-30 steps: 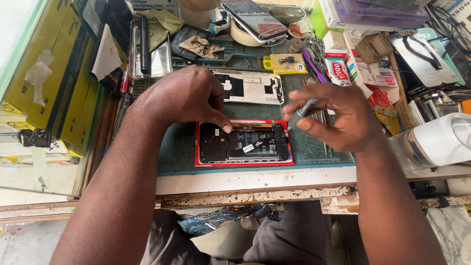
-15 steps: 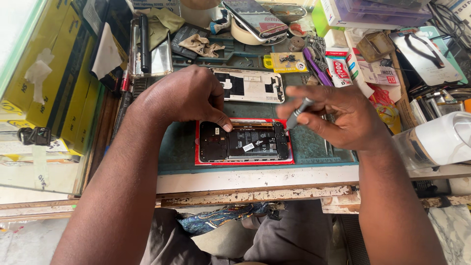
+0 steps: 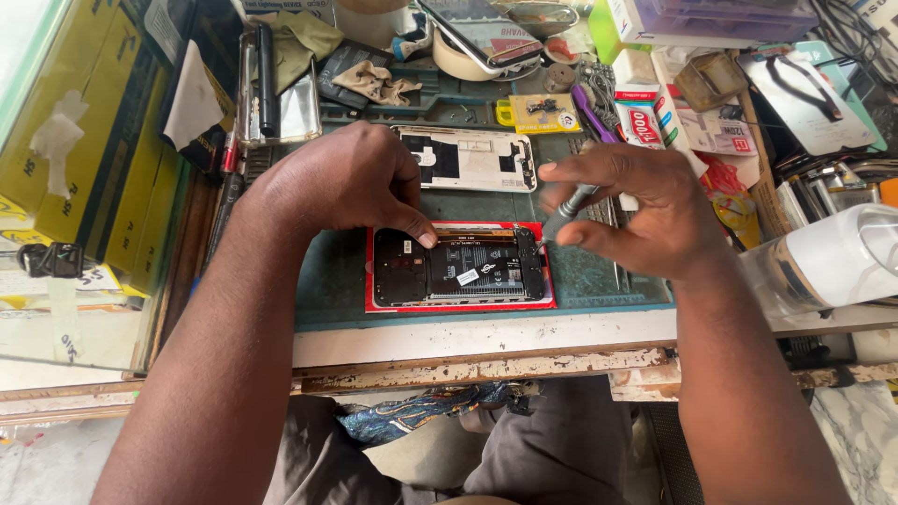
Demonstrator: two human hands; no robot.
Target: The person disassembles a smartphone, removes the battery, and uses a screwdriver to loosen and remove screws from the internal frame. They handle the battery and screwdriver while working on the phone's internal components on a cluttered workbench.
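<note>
Opened phone pinned flat while a screwdriver meets its right end.

The red-framed phone [image 3: 458, 269] lies on the green mat [image 3: 599, 281] at the near edge of the counter [image 3: 468, 341], long axis left to right. The left hand [image 3: 341, 182] presses a fingertip on its far edge; the right hand [image 3: 636, 210] (the nearer one to that end) has its fingers pinching a slim screwdriver [image 3: 564, 210], tip angled down-left onto the phone's right end.

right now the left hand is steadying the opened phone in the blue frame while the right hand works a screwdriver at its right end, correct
Not quite: the frame is red, not blue. In the head view the left hand steadies the opened phone in its red frame, while the right hand works a screwdriver at its right end.
</note>
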